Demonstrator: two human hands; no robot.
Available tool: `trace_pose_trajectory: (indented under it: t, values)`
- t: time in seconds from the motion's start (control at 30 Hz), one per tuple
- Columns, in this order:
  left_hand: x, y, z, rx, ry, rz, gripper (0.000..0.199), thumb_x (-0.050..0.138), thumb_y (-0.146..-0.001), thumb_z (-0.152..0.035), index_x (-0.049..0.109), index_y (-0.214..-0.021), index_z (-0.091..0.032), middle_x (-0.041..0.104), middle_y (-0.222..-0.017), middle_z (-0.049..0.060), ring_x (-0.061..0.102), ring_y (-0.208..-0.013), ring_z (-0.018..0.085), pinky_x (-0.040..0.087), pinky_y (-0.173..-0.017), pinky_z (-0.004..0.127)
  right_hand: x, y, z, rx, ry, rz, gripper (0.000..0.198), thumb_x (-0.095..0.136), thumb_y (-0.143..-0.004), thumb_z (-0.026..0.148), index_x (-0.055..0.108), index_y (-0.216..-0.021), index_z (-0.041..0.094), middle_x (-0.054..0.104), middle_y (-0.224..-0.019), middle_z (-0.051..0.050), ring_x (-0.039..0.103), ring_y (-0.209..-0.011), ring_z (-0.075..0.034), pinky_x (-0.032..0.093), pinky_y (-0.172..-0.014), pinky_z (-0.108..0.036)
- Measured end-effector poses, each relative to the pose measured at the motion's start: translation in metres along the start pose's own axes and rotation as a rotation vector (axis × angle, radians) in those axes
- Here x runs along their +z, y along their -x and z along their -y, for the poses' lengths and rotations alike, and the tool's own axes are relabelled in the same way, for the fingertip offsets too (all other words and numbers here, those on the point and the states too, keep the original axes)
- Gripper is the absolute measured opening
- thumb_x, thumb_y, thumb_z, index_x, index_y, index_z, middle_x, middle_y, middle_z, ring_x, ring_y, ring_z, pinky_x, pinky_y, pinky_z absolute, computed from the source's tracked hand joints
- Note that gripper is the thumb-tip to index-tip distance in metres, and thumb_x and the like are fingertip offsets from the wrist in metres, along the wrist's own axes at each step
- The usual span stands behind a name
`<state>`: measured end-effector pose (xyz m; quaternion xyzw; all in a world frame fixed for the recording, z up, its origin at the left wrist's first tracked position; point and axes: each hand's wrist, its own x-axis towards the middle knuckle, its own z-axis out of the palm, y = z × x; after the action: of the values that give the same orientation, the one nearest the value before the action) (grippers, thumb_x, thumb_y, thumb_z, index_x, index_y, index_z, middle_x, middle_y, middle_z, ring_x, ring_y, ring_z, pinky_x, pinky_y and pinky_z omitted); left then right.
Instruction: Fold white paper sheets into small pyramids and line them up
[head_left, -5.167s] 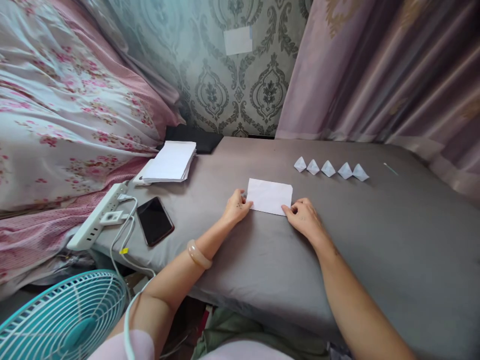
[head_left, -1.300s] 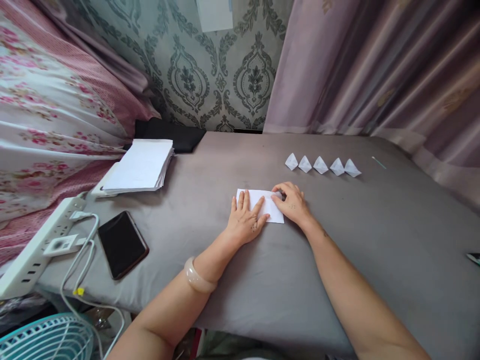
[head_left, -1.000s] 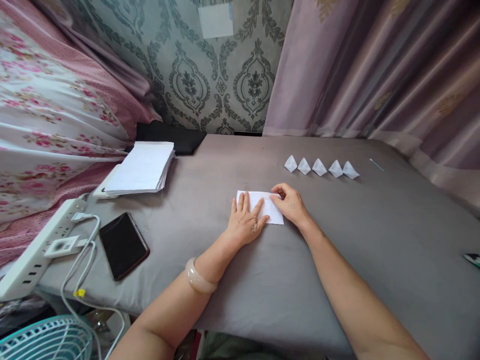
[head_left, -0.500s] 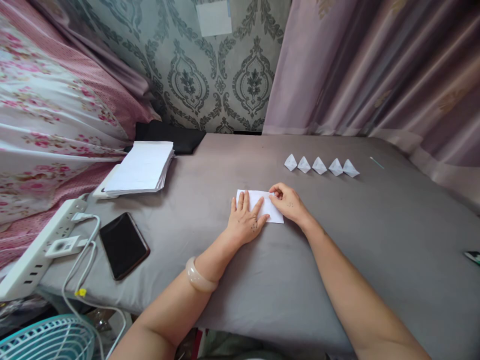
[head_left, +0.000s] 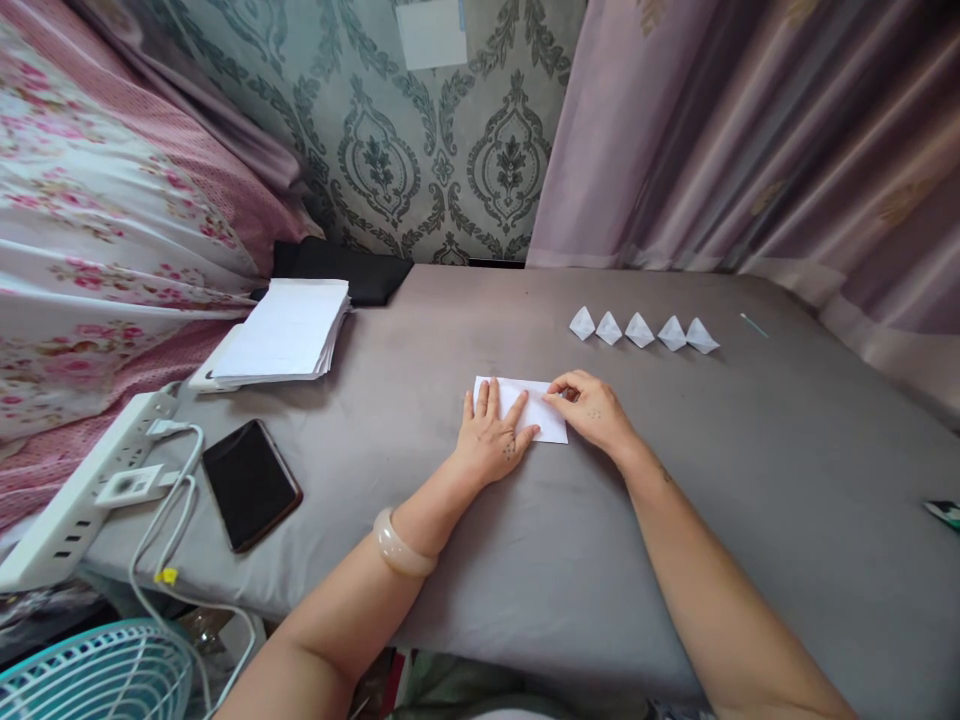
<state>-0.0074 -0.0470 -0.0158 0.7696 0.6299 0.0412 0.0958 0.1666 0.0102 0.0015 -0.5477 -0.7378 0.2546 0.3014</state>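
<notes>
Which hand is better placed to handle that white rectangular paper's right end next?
Probably the right hand: it is at that end, while the left hand lies spread flat on the white paper.

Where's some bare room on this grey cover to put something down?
The widest bare patch lies right of the right hand, nearer than the folded paper pieces and thin stick. A smaller one lies between the paper stack and those pieces, beyond the white sheet. The left side is crowded with the power strip and phone.
</notes>
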Motion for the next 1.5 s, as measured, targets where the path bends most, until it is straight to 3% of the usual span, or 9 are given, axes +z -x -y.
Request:
trace_pose_trajectory:
  t: [0.2, 0.67, 0.77, 0.83, 0.9, 1.03, 1.13, 1.33, 1.5]
  values:
    - [-0.001, 0.0, -0.001, -0.001, 0.001, 0.008, 0.068, 0.021, -0.094, -0.062, 0.024, -0.152, -0.026, 0.015, -0.16, 0.014, 0.009, -0.147, 0.038, 0.013, -0.116, 0.057, -0.002, -0.009, -0.017, 0.137, -0.135, -0.029, 0.018, 0.064, -0.073, 0.037, 0.067, -0.077, 0.019, 0.07, -0.076, -0.003, 0.063, -0.07, -0.017, 0.048, -0.07, -0.03]
    - [-0.002, 0.0, -0.001, 0.015, 0.009, 0.005, 0.067, 0.021, -0.095, -0.06, 0.025, -0.152, -0.026, 0.014, -0.161, 0.012, 0.01, -0.146, 0.04, 0.013, -0.116, 0.058, 0.013, -0.008, -0.012, 0.152, 0.363, -0.149, 0.017, 0.051, -0.084, 0.024, 0.067, -0.085, 0.018, 0.067, -0.087, -0.01, 0.062, -0.082, -0.022, 0.047, -0.08, -0.035]
    - [-0.001, 0.0, -0.001, 0.022, 0.006, -0.002, 0.067, 0.02, -0.095, -0.059, 0.025, -0.152, -0.025, 0.02, -0.16, 0.011, 0.01, -0.146, 0.04, 0.013, -0.116, 0.06, 0.016, -0.003, -0.003, 0.037, 0.343, -0.18, 0.027, 0.045, -0.088, 0.024, 0.067, -0.099, 0.014, 0.067, -0.102, -0.016, 0.062, -0.098, -0.027, 0.047, -0.089, -0.04]
    - [0.0, -0.001, -0.001, 0.024, 0.005, 0.002, 0.066, 0.021, -0.095, -0.058, 0.027, -0.152, -0.024, 0.019, -0.16, 0.012, 0.01, -0.146, 0.04, 0.011, -0.115, 0.061, 0.023, 0.003, 0.006, -0.137, 0.257, -0.137, 0.037, 0.036, -0.092, 0.024, 0.064, -0.113, 0.012, 0.064, -0.119, -0.017, 0.057, -0.115, -0.027, 0.043, -0.101, -0.042]
    - [0.001, -0.002, 0.001, 0.04, -0.004, 0.017, 0.064, 0.025, -0.096, -0.051, 0.026, -0.152, -0.021, 0.017, -0.16, 0.012, 0.007, -0.147, 0.039, 0.009, -0.116, 0.061, 0.033, 0.009, 0.014, -0.247, 0.144, 0.022, 0.046, 0.029, -0.096, 0.03, 0.056, -0.13, 0.012, 0.056, -0.136, -0.016, 0.049, -0.129, -0.024, 0.037, -0.11, -0.041]
    - [0.004, -0.003, 0.004, 0.064, -0.026, 0.05, 0.064, 0.031, -0.095, -0.037, 0.018, -0.153, -0.015, 0.011, -0.161, 0.013, 0.003, -0.147, 0.037, 0.008, -0.117, 0.059, 0.05, 0.019, 0.022, -0.223, 0.124, 0.275, 0.063, 0.022, -0.098, 0.043, 0.036, -0.147, 0.006, 0.034, -0.154, -0.016, 0.025, -0.145, -0.023, 0.022, -0.119, -0.044]
    - [0.003, -0.003, 0.004, 0.046, -0.027, 0.072, 0.066, 0.029, -0.094, -0.038, 0.014, -0.154, -0.014, 0.009, -0.161, 0.013, 0.004, -0.148, 0.036, 0.01, -0.117, 0.06, 0.052, 0.022, 0.021, -0.184, 0.165, 0.295, 0.068, 0.017, -0.098, 0.047, 0.028, -0.15, 0.006, 0.025, -0.157, -0.014, 0.019, -0.146, -0.021, 0.017, -0.12, -0.042]
    - [-0.001, -0.002, -0.001, -0.081, -0.018, 0.048, 0.069, 0.025, -0.094, -0.036, 0.016, -0.15, 0.003, 0.009, -0.159, 0.022, 0.004, -0.148, 0.032, 0.01, -0.119, 0.05, 0.047, 0.025, 0.023, -0.146, 0.321, 0.3, 0.067, 0.013, -0.098, 0.045, 0.029, -0.15, 0.006, 0.026, -0.157, -0.011, 0.018, -0.147, -0.02, 0.013, -0.121, -0.039]
    - [-0.003, 0.0, 0.004, -0.081, 0.021, 0.061, 0.082, 0.029, -0.092, -0.052, 0.015, -0.15, 0.004, 0.007, -0.158, 0.024, 0.003, -0.148, 0.034, 0.008, -0.119, 0.051, 0.038, 0.025, 0.023, -0.084, 0.443, 0.344, 0.064, 0.008, -0.099, 0.043, 0.024, -0.152, 0.012, 0.02, -0.159, -0.007, 0.013, -0.148, -0.019, 0.007, -0.121, -0.044]
